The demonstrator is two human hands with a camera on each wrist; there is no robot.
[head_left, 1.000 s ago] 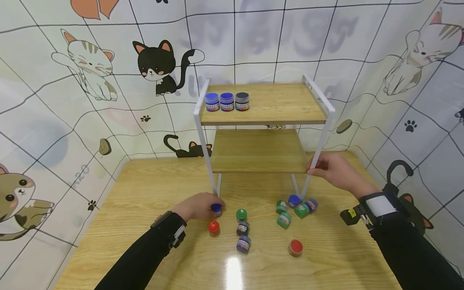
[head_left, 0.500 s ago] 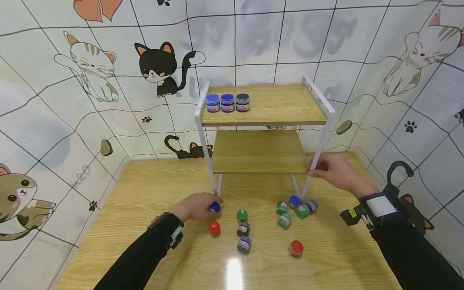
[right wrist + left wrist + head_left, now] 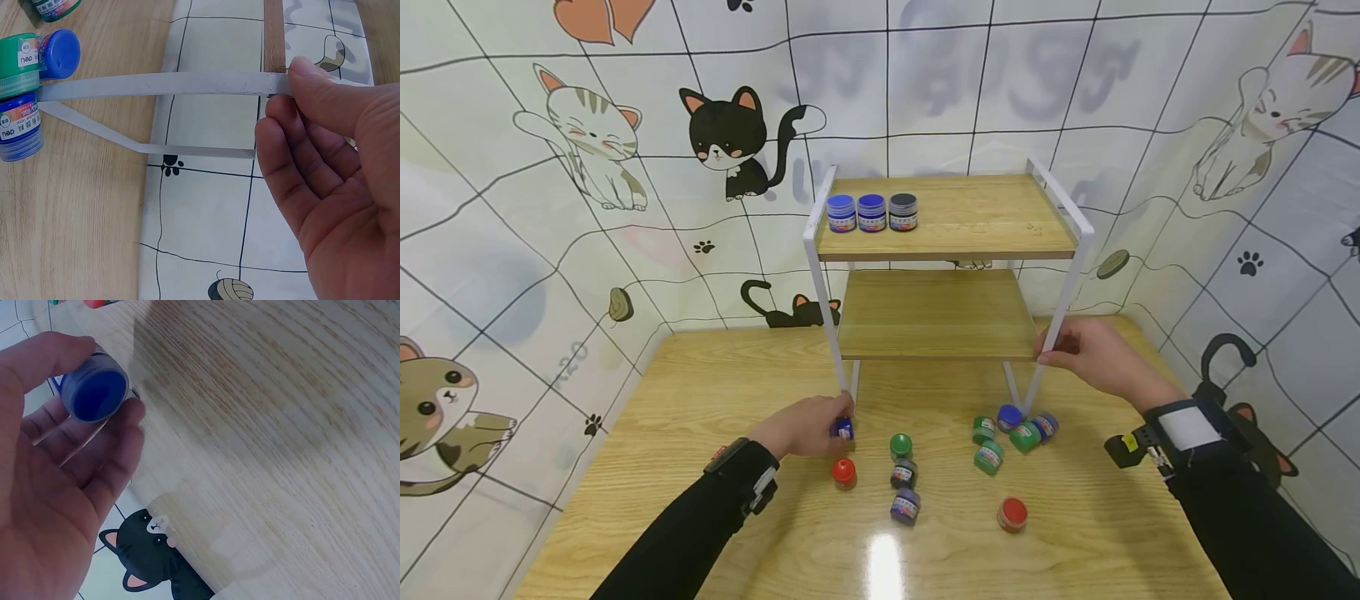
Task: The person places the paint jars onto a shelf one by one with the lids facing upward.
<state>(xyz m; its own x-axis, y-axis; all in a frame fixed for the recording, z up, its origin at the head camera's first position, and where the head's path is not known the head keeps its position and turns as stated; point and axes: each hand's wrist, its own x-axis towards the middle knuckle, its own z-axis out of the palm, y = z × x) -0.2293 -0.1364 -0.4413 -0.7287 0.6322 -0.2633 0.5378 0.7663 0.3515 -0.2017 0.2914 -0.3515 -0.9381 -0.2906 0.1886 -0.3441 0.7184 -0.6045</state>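
Note:
My left hand [image 3: 805, 427] holds a small blue paint jar [image 3: 844, 428] between thumb and fingers, low beside the front left leg of a two-tier shelf rack [image 3: 936, 312]. In the left wrist view the jar's blue end [image 3: 99, 394] faces the camera, and the fingers curl behind it. On the other side, my right hand [image 3: 1093, 354] pinches the rack's white front right leg [image 3: 1063, 308] at the height of the lower wooden board. Seen from the right wrist, thumb and forefinger meet on that white leg [image 3: 187, 83]. A red-lidded jar [image 3: 844, 473] stands just in front of my left hand.
Three jars, two blue [image 3: 872, 213] and one black [image 3: 903, 212], stand in a row on the top board's left. A green, a black [image 3: 903, 473] and a purple jar line up on the table. Several green and blue jars [image 3: 988, 456] cluster by the right leg; a red jar [image 3: 1012, 514] is nearer.
My left hand has shifted slightly left and turned, tipping the blue jar so its side shows more than its lid. The right hand stays on the rack leg.

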